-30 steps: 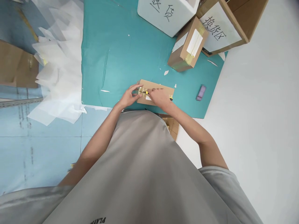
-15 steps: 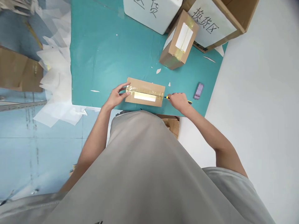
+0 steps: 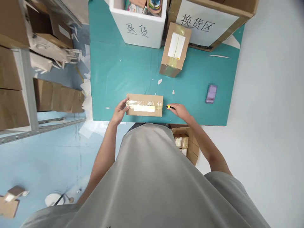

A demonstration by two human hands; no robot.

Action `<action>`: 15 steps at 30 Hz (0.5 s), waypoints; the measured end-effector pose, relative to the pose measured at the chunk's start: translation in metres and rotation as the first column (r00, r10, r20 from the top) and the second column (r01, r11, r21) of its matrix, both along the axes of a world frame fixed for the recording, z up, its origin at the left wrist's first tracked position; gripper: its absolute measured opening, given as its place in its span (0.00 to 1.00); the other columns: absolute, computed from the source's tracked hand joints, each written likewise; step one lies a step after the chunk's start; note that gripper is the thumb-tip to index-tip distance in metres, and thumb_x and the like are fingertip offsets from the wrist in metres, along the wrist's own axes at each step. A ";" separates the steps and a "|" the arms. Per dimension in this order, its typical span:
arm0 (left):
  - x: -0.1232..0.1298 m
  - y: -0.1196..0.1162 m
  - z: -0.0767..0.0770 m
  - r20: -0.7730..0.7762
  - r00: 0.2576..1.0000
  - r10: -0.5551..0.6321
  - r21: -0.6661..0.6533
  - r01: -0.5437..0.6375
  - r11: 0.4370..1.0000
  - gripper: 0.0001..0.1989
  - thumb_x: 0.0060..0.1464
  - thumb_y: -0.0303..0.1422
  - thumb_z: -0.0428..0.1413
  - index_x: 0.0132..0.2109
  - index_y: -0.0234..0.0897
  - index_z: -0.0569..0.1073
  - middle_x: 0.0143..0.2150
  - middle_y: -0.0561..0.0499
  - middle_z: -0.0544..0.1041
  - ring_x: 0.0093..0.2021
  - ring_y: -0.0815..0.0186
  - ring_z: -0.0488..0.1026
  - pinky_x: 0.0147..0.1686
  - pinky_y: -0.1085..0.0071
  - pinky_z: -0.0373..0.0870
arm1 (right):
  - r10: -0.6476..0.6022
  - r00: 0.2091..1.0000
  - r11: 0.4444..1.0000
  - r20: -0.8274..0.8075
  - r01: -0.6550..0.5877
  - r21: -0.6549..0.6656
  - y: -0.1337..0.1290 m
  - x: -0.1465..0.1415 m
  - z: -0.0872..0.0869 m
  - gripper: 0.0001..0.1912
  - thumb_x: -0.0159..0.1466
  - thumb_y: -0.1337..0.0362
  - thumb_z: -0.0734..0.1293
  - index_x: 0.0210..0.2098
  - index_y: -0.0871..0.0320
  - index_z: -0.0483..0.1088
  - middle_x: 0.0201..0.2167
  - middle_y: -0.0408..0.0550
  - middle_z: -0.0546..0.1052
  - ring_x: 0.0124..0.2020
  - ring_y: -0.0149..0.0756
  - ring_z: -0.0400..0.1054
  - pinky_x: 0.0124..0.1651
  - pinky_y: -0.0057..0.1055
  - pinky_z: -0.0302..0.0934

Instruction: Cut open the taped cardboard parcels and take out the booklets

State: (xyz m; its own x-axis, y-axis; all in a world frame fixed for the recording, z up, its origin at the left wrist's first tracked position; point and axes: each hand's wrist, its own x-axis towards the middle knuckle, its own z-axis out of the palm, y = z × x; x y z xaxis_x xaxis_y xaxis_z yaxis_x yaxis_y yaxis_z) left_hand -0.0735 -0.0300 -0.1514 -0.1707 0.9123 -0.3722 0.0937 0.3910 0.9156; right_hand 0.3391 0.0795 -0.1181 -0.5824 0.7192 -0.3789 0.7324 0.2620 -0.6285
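A long cardboard box lies near the front edge of the green table, with clear tape along its top and a white label below the tape. My left hand grips its left end, thumb on the top and fingers at the far corner. In my right hand is a yellow and black utility knife. The knife points left, its blade at the box's right end, in line with the taped seam. Whether the blade is in the tape is too small to tell.
Behind stand a taller taped carton, a white bin holding several items and a large open box. A blurred purple object lies at right. Paper scraps dot the table. Shelving with cartons is at left.
My view has swung, showing more of the shelving and the white bin. The box appears more level. My left hand still holds its left end, and the knife stays at the right end.
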 end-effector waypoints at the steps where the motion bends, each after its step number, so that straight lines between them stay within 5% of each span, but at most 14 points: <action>1: 0.001 0.000 0.002 0.001 1.000 -0.003 -0.009 0.003 1.000 0.40 0.57 0.54 0.64 0.71 0.44 0.70 0.75 0.39 0.67 0.73 0.50 0.67 0.71 0.47 0.67 | -0.018 0.999 1.000 -0.037 0.018 -0.008 0.000 0.003 -0.005 0.17 0.75 0.52 0.65 0.56 0.49 0.81 0.55 0.51 0.84 0.54 0.49 0.77 0.52 0.37 0.66; 7: -0.014 -0.003 -0.002 -0.017 0.999 0.043 -0.047 -0.044 0.998 0.42 0.56 0.55 0.64 0.73 0.44 0.68 0.75 0.38 0.66 0.74 0.48 0.66 0.68 0.47 0.70 | -0.286 0.938 0.946 -0.196 0.244 -0.212 -0.001 0.008 -0.019 0.24 0.72 0.42 0.65 0.44 0.55 0.81 0.41 0.49 0.85 0.39 0.43 0.76 0.44 0.35 0.66; 10: -0.039 -0.011 -0.010 -0.058 0.990 0.126 -0.047 -0.129 0.991 0.42 0.56 0.57 0.63 0.72 0.46 0.68 0.76 0.38 0.65 0.74 0.49 0.66 0.66 0.48 0.72 | -0.491 0.811 0.851 -0.317 0.369 -0.374 -0.011 -0.010 -0.029 0.29 0.68 0.35 0.64 0.37 0.56 0.76 0.33 0.48 0.82 0.36 0.39 0.75 0.43 0.33 0.68; 15: -0.077 -0.022 -0.023 -0.094 0.978 0.186 -0.103 -0.195 0.975 0.44 0.53 0.56 0.64 0.72 0.44 0.67 0.71 0.35 0.71 0.68 0.49 0.73 0.57 0.49 0.78 | -0.715 0.603 0.663 -0.354 0.424 -0.617 -0.033 -0.065 -0.041 0.30 0.61 0.34 0.70 0.42 0.56 0.74 0.31 0.43 0.78 0.32 0.35 0.74 0.42 0.33 0.70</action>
State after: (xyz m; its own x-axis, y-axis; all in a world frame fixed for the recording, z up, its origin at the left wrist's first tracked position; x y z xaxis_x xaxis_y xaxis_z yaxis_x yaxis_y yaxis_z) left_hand -0.1500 -0.0521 -0.1743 -0.3720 0.8140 -0.4461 0.0818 0.5074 0.8578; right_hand 0.2737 0.0464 -0.1591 -0.3019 0.8093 -0.5039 0.1282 -0.4893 -0.8627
